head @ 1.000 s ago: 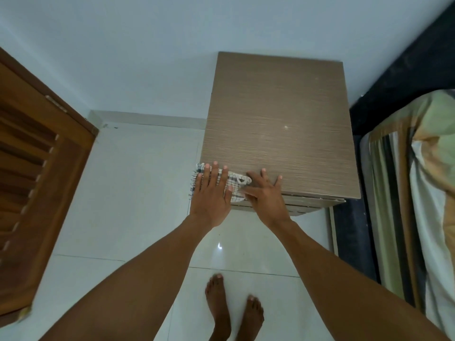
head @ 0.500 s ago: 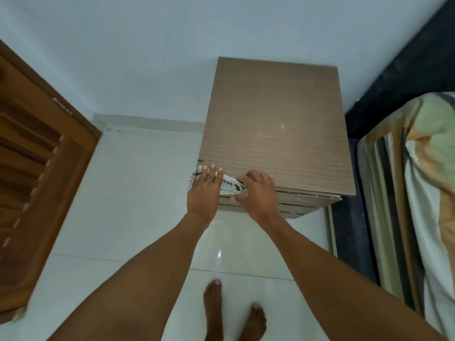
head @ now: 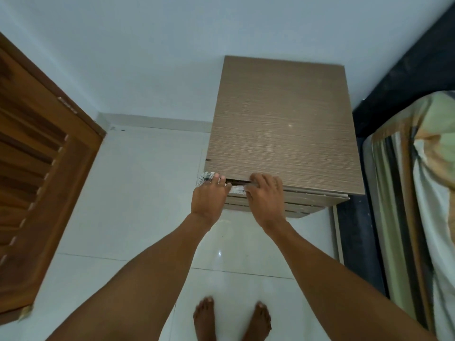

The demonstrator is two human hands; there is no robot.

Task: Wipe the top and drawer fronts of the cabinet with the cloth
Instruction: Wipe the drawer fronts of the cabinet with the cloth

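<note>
Head view, checked cloth [head: 206,177] pressed on woodgrain cabinet [head: 283,124] front edge

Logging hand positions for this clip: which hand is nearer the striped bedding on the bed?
Right. The right hand is at the front edge of the brown wood-grain cabinet, on the side towards the striped bedding. The left hand is at the cabinet's far front corner, on the checked cloth.
</note>
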